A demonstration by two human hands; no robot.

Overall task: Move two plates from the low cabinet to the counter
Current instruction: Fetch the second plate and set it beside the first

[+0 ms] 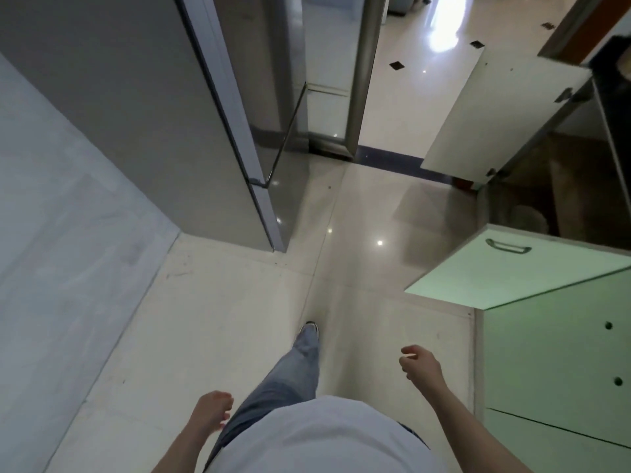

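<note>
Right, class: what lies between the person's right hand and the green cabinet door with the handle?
Only bare floor tile separates the right hand from the green cabinet door; the head view shows nothing standing there.

Glossy cream tiled floor [239, 302] with small black diamond insets [396, 65], dark threshold strip [392, 158] across doorway. Tall grey fridge-like unit [136, 114] left, against pale grey wall [51, 199]. Metal-framed glass door [363, 80] behind. Right: open white cabinet door [495, 107], open pale green cabinet door [512, 274] with metal handle [508, 246]. Bright window glare [444, 22] on the far floor
</note>
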